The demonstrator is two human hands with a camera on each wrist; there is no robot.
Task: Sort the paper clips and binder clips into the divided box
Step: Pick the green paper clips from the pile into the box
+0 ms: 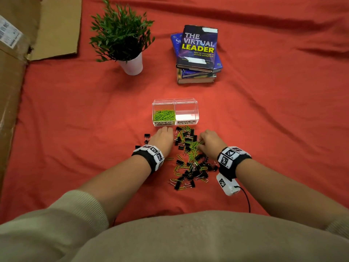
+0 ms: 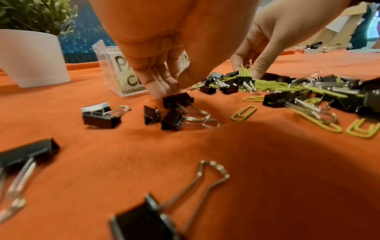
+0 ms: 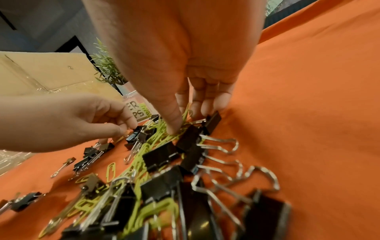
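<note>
A clear divided box stands on the red cloth; its left cell holds green paper clips and its right cell, labelled for binder clips, holds none. Just in front lies a mixed pile of black binder clips and green paper clips. My left hand is at the pile's left edge, thumb and fingers pinching a black binder clip on the cloth. My right hand is over the pile's upper right, thumb and fingers pinching a bunch of green paper clips.
A potted plant and a stack of books stand behind the box. Cardboard lies along the left side. A few stray binder clips lie left of my left hand.
</note>
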